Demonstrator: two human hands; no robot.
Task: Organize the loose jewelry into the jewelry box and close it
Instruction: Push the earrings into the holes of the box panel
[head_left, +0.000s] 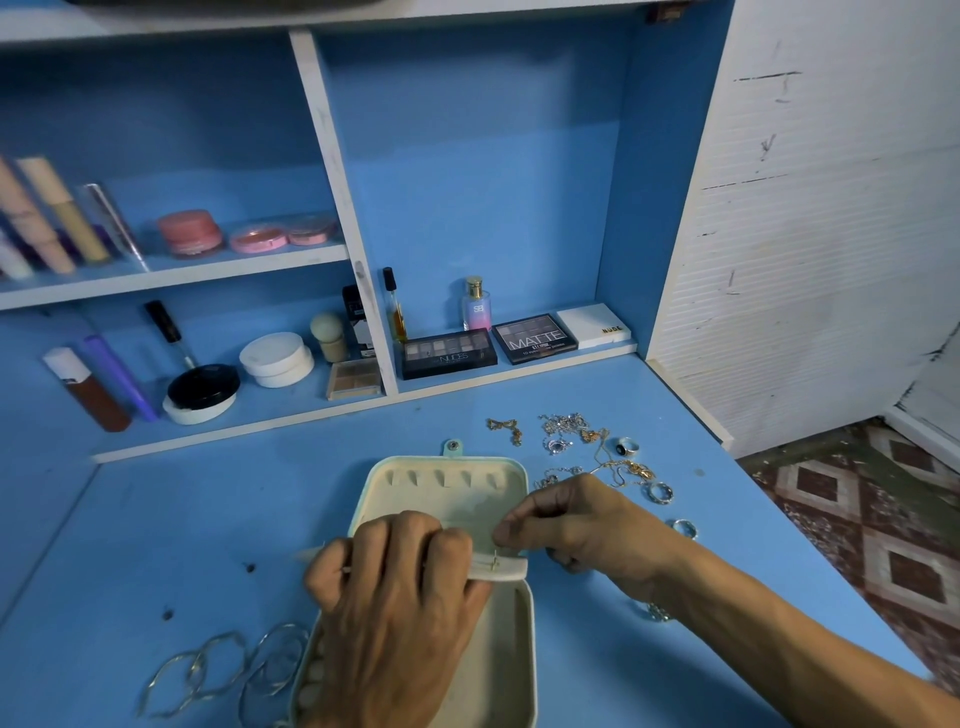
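Both hands on the open box's middle flap.
Left hand (395, 587), knuckles up, fingers curled, grips the cream flap (506, 569); right hand (576, 519) comes in from the right and pinches the flap's top edge. The jewelry box (522, 649) lies open under both hands, long axis running away from the person, lid at the far end. Loose jewelry (613, 457) lies just beyond the right hand, bangles (223, 670) left of the box.

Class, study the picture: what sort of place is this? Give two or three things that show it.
Probably a home dressing table: shelves hold eyeshadow palettes and a perfume bottle, and an open jewelry box lies on the blue tabletop beside loose rings and chains.
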